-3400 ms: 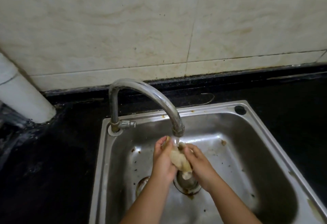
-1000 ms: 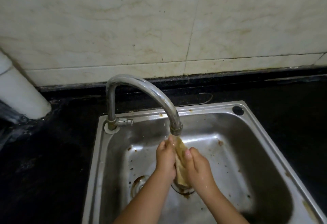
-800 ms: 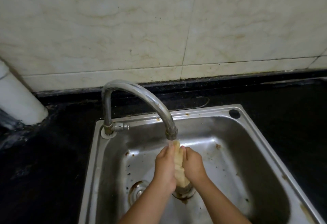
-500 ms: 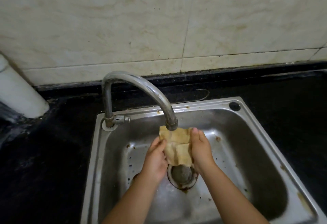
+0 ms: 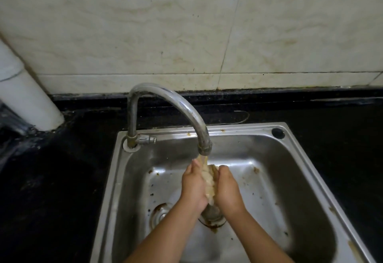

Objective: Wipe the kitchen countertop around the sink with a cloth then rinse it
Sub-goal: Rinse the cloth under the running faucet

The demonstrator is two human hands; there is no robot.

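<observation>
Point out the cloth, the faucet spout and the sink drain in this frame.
cloth (image 5: 208,176): head view, on the bunched yellow fabric showing between the two hands.
faucet spout (image 5: 204,147): head view, on the outlet end of the curved pipe.
sink drain (image 5: 212,216): head view, on the metal strainer below the wrists.

The sink is set into the desk, with desk surface to its left, right and behind. The tap is mounted on the sink's rear left rim and arches forward and rightward, its spout ending above the basin. The wall stands behind the desk. A pipe is found at the far left, where desk meets wall. Directly below the spout, the cloth is pressed between the left hand and the right hand. The drain lies beneath the hands.
</observation>
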